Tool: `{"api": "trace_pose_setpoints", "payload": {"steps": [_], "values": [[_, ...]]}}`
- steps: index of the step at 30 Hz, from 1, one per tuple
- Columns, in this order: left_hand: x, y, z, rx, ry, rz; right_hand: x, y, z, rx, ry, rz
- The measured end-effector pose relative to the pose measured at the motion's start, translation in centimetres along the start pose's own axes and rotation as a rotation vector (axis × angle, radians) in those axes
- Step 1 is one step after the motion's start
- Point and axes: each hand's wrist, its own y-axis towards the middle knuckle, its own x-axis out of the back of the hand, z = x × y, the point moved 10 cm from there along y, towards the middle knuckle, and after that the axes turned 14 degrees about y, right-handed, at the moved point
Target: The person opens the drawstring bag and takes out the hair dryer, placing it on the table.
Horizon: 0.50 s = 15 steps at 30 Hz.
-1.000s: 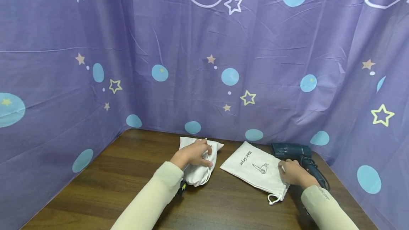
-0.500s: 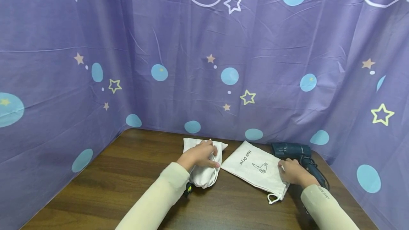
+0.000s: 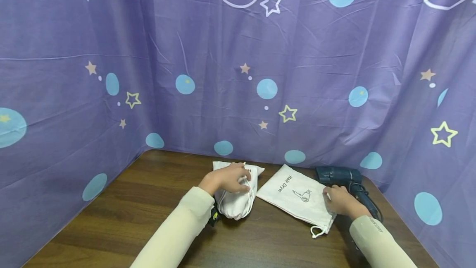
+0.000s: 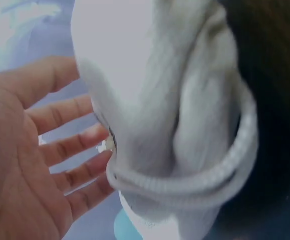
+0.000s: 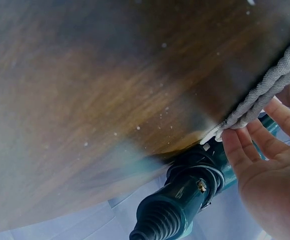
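A filled white drawstring bag (image 3: pixel 235 206) lies on the brown table, left of a flat one. Over its left side reaches my left hand (image 3: pixel 227 178). In the left wrist view that hand's fingers are spread and nearly straight, with the fingertips (image 4: pixel 102 135) at the bag's side; whether they all touch is unclear. The flat white drawstring bag (image 3: pixel 293 195) bears the words "Hair Dryer" and a drawing. At its right edge rests my right hand (image 3: pixel 341 201), its loosely extended fingers beside the cord (image 5: pixel 265 92) in the right wrist view.
A dark teal hair dryer (image 3: pixel 338 175) lies behind the right hand, its cable wound by the handle. A purple curtain (image 3: pixel 223 53) with moons and stars surrounds the wooden table (image 3: pixel 148 202).
The filled bag shifted slightly right with my left hand at first. Since then the left hand has drawn a little left while the bag stays. My right hand and flat bag have not moved.
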Motion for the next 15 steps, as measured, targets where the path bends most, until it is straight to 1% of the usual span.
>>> {"api": "trace_pose_setpoints", "payload": {"steps": [4, 8, 15], "values": [[-0.05, -0.19, 0.61, 0.009, -0.005, 0.008, -0.02, 0.0, 0.02, 0.001, -0.001, 0.0], [-0.07, -0.25, 0.9, 0.005, -0.021, -0.005, 0.03, -0.03, 0.13, 0.004, 0.0, -0.002], [0.13, -0.2, 0.57, -0.054, -0.007, -0.04, 0.03, -0.03, 0.11, 0.005, 0.0, -0.001]]}}
